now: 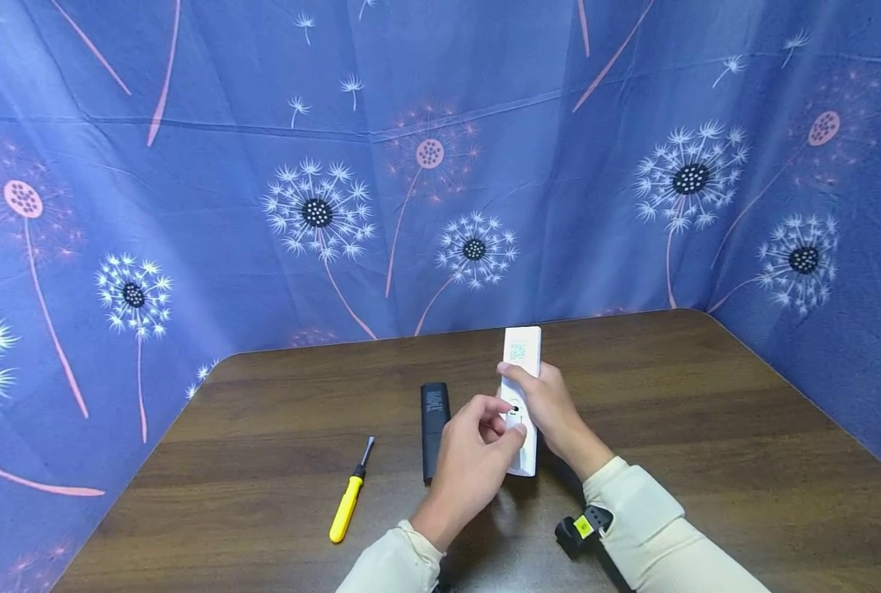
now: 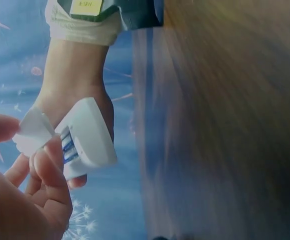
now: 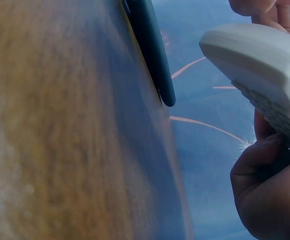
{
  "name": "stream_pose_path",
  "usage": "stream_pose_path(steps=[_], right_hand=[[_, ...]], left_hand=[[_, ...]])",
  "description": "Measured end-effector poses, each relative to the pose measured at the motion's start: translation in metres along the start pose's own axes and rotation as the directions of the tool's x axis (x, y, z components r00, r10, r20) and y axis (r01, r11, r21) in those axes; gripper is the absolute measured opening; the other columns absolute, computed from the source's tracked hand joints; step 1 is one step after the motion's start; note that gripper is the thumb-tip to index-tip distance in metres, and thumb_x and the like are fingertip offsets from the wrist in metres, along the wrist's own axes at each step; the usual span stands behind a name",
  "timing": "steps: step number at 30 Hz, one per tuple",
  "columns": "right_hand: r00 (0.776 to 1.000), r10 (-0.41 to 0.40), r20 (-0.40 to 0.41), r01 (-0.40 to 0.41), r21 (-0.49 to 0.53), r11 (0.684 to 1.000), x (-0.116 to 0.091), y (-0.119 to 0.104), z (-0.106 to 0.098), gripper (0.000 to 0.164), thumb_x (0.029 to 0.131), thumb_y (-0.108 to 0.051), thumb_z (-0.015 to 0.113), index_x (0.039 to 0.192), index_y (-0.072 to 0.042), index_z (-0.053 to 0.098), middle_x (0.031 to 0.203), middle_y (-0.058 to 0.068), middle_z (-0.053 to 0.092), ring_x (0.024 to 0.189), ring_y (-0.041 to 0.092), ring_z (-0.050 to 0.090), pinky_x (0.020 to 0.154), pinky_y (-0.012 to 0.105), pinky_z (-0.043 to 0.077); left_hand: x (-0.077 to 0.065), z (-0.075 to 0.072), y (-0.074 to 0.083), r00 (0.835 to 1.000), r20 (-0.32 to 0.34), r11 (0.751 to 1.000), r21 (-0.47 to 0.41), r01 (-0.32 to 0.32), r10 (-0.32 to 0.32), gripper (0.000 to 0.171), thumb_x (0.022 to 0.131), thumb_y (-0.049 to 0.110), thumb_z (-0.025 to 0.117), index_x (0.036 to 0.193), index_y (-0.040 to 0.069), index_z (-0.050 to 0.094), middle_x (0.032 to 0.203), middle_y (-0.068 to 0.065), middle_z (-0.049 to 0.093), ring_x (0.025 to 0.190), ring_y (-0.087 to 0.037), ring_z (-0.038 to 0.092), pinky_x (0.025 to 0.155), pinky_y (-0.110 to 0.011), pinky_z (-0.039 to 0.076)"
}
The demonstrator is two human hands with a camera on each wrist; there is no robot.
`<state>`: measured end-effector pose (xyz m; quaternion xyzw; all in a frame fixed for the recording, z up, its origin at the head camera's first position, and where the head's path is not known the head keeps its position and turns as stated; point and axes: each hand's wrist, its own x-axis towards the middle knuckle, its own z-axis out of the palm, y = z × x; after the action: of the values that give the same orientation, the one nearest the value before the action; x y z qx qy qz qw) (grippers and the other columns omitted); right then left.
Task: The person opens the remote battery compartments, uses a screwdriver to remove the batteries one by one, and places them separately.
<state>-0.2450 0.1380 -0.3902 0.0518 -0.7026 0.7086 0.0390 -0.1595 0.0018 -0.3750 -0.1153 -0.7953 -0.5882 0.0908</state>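
A white remote control (image 1: 524,344) is gripped by my right hand (image 1: 555,408), its back with a printed code turned up in the head view. Rubbery buttons (image 3: 265,107) show on its underside in the right wrist view. My left hand (image 1: 468,461) pinches a small white battery cover (image 2: 35,132) between thumb and fingers. It is tilted close beside the open battery compartment, where batteries (image 2: 69,146) with blue wrappers lie side by side. Fingers of the left hand partly hide the compartment in the head view.
A black remote control (image 1: 433,428) lies on the brown wooden table (image 1: 263,461), just left of my left hand. Further left is a screwdriver (image 1: 347,502) with a yellow handle, its tip pointing away. A blue dandelion-print curtain (image 1: 226,206) hangs behind the table.
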Motion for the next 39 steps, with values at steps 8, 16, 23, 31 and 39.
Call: stream_pose_path(steps=[8,16,23,31,39], right_hand=[[0.999,-0.01,0.054,0.008,0.053,0.999,-0.001,0.002,-0.001,0.036,0.099,-0.025,0.06,0.113,0.007,0.054,0.074,0.016,0.067,0.063,0.023,0.066,0.058,0.032,0.052],[0.999,-0.009,0.053,0.006,0.055,0.998,-0.001,0.003,0.002,0.033,0.1,-0.025,0.06,0.11,0.006,0.055,0.072,0.015,0.067,0.062,0.023,0.066,0.058,0.032,0.052],[0.997,-0.016,0.072,0.013,0.041,0.999,-0.002,0.003,-0.001,0.036,0.101,-0.028,0.058,0.114,0.006,0.054,0.077,0.016,0.067,0.066,0.024,0.066,0.061,0.032,0.053],[0.999,-0.011,0.052,0.008,0.059,0.998,-0.002,0.004,-0.004,0.033,0.1,-0.027,0.061,0.106,0.004,0.056,0.074,0.016,0.066,0.063,0.022,0.064,0.058,0.032,0.052],[0.998,-0.013,0.068,0.01,0.043,0.999,-0.001,0.003,-0.001,0.035,0.1,-0.029,0.061,0.108,0.004,0.057,0.076,0.018,0.066,0.064,0.024,0.065,0.058,0.032,0.052]], left_hand=[[-0.002,-0.005,-0.006,0.997,0.037,0.998,0.013,-0.061,0.061,0.02,0.088,0.014,0.075,0.107,0.012,0.069,0.086,0.005,0.059,0.075,-0.01,0.058,0.066,-0.024,0.049],[-0.007,-0.008,-0.008,0.987,0.094,0.991,0.029,-0.132,0.129,0.018,0.087,0.012,0.074,0.104,0.011,0.07,0.085,0.006,0.06,0.075,-0.006,0.06,0.069,-0.024,0.052],[-0.01,-0.011,-0.007,0.984,0.151,0.994,0.038,-0.104,0.097,0.019,0.089,0.014,0.074,0.107,0.01,0.07,0.086,0.007,0.06,0.076,-0.005,0.06,0.072,-0.023,0.052],[-0.014,-0.009,-0.007,0.976,0.206,0.997,0.022,-0.077,0.071,0.02,0.088,0.011,0.074,0.107,0.01,0.069,0.086,0.009,0.06,0.075,-0.003,0.06,0.069,-0.022,0.051],[-0.016,-0.014,-0.005,0.959,0.268,0.992,0.066,-0.109,0.088,0.019,0.086,0.009,0.073,0.104,0.01,0.069,0.083,0.01,0.059,0.073,-0.001,0.058,0.067,-0.021,0.05]])
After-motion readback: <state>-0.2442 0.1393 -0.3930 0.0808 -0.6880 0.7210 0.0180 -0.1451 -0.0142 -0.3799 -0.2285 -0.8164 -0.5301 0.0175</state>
